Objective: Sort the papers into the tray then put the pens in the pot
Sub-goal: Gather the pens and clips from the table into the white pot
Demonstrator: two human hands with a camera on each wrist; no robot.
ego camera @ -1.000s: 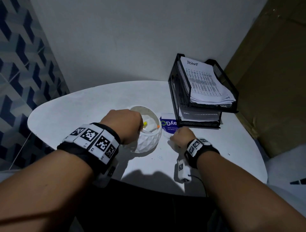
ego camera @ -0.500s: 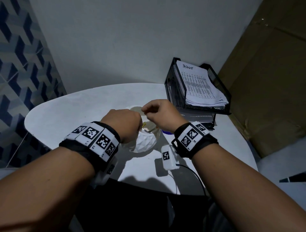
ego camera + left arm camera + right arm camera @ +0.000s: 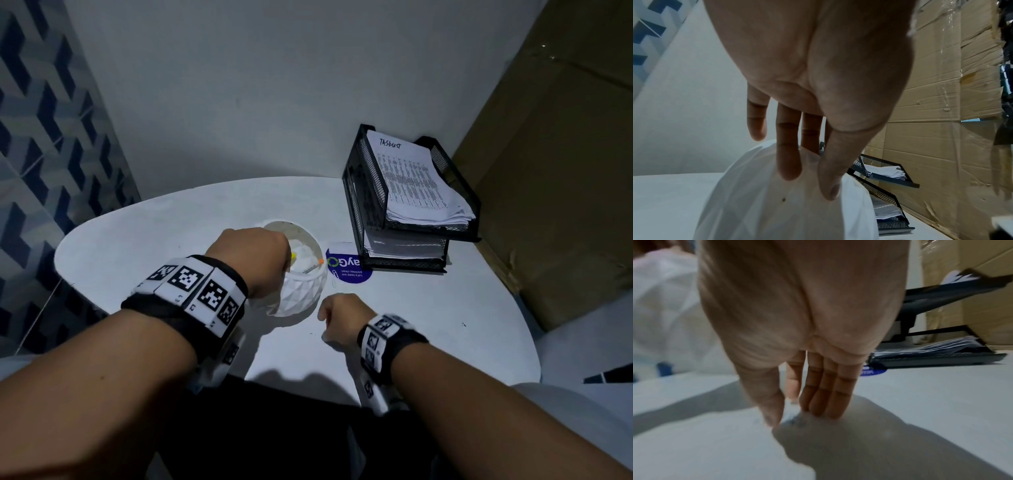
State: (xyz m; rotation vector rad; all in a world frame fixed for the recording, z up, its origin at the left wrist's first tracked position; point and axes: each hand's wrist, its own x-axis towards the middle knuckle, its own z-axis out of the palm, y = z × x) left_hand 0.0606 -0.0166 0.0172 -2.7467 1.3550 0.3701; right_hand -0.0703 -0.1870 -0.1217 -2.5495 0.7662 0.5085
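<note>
Papers [image 3: 416, 185] stacked in black mesh two-tier tray [image 3: 356, 202], pens in white faceted pot [image 3: 301, 291] my left hand [image 3: 251, 253] grips; right hand [image 3: 342, 320] fingers straight on table, so I judge nearly done.

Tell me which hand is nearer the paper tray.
Right. The right hand is low on the table, in front of the paper tray with a gap between. The left hand is farther off, holding the white pot.

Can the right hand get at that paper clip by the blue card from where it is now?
Probably yes: the right hand hangs low over bare table, the paper clip lies just beyond it, and only the pot stands nearby, off to its left.
</note>
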